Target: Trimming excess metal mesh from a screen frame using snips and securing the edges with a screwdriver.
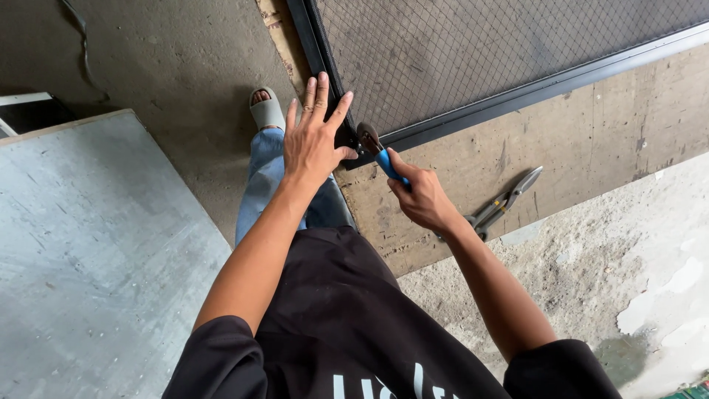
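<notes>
At the near corner of a worn plywood board (591, 140), the left hand (314, 140) lies flat, fingers spread, pinning a black metal frame with wire mesh (473, 59). The right hand (421, 196) is clamped on a blue-handled roller tool (375, 148), seemingly pressing along the frame's corner groove. Continuing calls for steady downward pressure. Grey metal snips (506, 201) lie just beside the right wrist.

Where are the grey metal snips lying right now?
The grey metal snips lie on the brown board, just right of the right hand and below the black screen frame.
</notes>
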